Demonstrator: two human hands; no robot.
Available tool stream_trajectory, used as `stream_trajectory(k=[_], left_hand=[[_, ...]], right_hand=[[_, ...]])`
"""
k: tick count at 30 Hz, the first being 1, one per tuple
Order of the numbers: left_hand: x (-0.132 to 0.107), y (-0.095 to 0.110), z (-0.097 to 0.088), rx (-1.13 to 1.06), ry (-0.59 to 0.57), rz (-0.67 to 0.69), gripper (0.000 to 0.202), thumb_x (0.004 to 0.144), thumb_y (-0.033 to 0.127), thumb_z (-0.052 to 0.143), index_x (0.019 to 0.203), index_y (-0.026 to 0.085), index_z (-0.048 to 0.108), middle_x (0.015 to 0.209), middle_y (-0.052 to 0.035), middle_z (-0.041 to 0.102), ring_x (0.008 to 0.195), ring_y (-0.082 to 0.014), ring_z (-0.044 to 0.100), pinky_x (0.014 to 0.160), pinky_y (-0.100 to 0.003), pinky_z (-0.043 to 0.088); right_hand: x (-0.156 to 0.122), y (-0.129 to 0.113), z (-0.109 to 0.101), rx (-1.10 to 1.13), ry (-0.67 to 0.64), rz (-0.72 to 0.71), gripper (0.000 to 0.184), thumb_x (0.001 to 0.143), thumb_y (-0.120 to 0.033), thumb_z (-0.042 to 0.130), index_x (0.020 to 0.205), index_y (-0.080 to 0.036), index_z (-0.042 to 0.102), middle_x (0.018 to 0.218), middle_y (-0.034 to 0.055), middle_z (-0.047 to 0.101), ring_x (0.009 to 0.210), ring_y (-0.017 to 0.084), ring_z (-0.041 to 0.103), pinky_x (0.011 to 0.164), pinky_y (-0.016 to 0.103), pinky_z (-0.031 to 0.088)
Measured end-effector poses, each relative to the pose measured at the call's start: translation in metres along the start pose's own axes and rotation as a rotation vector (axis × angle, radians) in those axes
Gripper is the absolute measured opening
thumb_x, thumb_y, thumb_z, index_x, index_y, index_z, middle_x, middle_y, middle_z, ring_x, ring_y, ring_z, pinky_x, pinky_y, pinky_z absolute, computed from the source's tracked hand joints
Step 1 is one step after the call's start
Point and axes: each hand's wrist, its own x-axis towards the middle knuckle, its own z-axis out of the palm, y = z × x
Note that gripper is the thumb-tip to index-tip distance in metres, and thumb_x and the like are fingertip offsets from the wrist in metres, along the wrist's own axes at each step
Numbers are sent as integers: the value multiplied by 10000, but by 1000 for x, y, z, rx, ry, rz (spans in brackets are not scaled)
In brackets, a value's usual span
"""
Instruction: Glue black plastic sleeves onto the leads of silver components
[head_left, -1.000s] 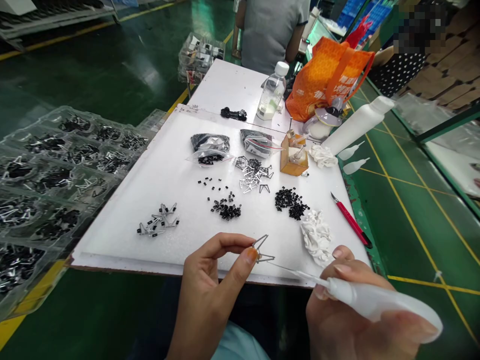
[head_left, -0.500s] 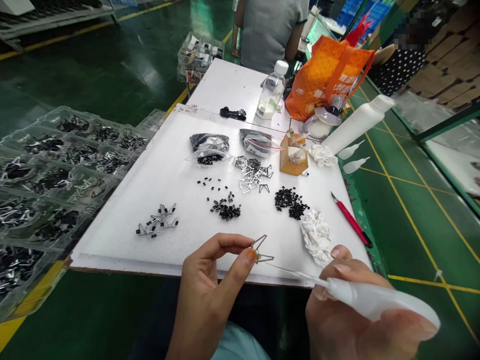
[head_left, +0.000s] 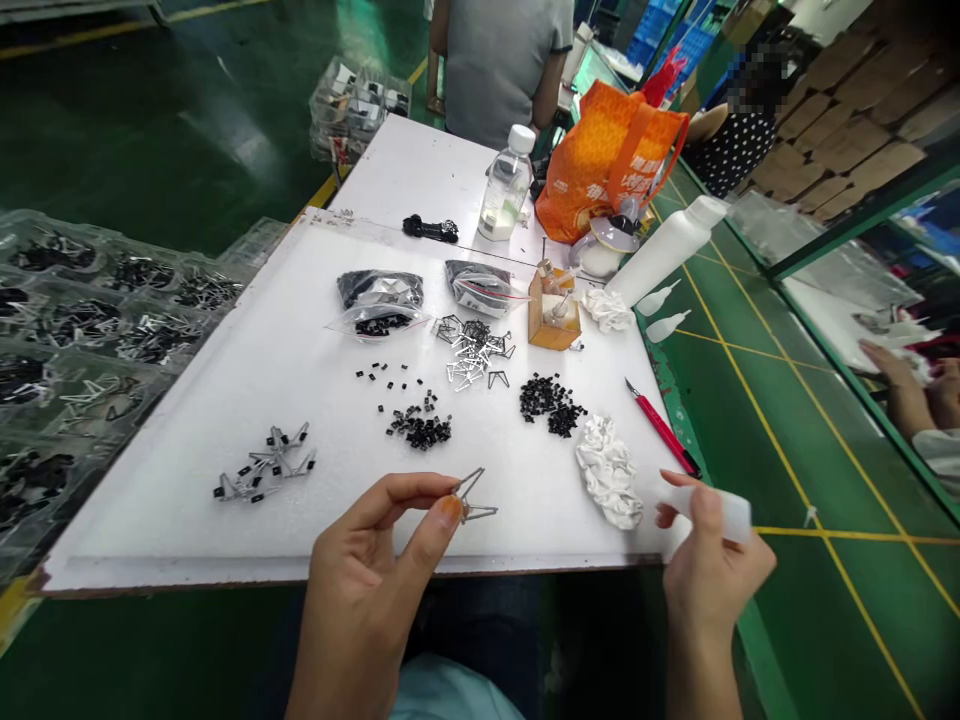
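The person's left hand [head_left: 367, 575] pinches a thin, angular grey metal clip [head_left: 478, 512] above the white tabletop [head_left: 495, 430], near its front edge; the right hand [head_left: 716, 580] grips a translucent white plastic bottle [head_left: 736, 517] beside a crumpled white wad [head_left: 609, 475].

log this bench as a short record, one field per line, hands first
left hand: pinches a bent metal clip
right hand: holds a white bottle, partly hidden
black pieces: two main piles, some scattered
metal heap: in front of two zip bags
clips with black ends: grouped at left
red knife: right edge of table
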Motion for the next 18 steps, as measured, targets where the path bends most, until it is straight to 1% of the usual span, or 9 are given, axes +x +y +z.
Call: stream_trajectory(k=[3,5,7,8,11,12,13,15,18], left_hand=[[1,-3,-2,29,-28,-8,218,806,447,854,893,265,771,882,10,742,928,-184,665,830,-233,523],[1,-5,-5,58,-46,-6,222,820,458,838,896,261,767,888,2,742,929,-190,664,829,-244,523],[0,-6,-8,95,-57,-7,242,820,479,828,885,254,766,881,-9,743,916,-203,663,818,-266,522],[-1,-6,-9,113,-60,-11,252,818,489,824,877,251,766,871,-13,743,905,-208,661,814,-277,519],[-7,-1,-7,132,-18,-12,227,815,474,809,849,254,764,838,-7,742,878,-211,650,817,-300,492],[-10,1,-6,128,2,-6,205,818,458,802,840,258,762,825,-1,738,869,-208,645,819,-303,481],[-12,3,-5,123,18,-1,185,820,442,796,833,261,761,815,5,735,860,-204,641,818,-304,473],[-15,5,-5,113,27,14,165,819,424,790,827,263,759,816,10,736,851,-200,640,811,-305,464],[-14,4,-11,106,17,33,173,834,428,782,845,258,753,843,2,749,862,-203,651,816,-307,468]], right_hand=[[6,-7,-4,86,62,-41,312,765,-406,817,639,-133,736,717,67,764,480,154,584,439,315,427],[9,-14,0,103,16,1,251,747,-368,834,774,-125,779,726,58,766,526,171,622,493,328,475],[10,-22,13,44,-167,103,297,746,-328,847,958,-130,785,785,64,783,644,204,696,590,341,534],[9,-25,23,-11,-320,147,320,766,-330,833,1020,-150,760,843,71,793,729,221,728,646,347,556],[-2,-32,65,-195,-840,146,202,861,-334,695,1020,-227,629,1020,71,787,928,238,737,779,365,563],[-7,-33,81,-233,-949,122,145,870,-296,650,993,-241,598,1023,58,776,934,233,724,796,363,549],[-12,-34,97,-264,-1014,99,99,867,-247,614,961,-248,586,999,40,764,918,226,708,804,360,531],[-23,-34,124,-327,-1087,53,111,844,-185,600,935,-248,613,980,30,740,877,224,667,826,370,485],[-32,-35,148,-401,-1158,-5,140,814,-156,647,910,-247,692,986,42,710,874,236,612,844,378,424]])
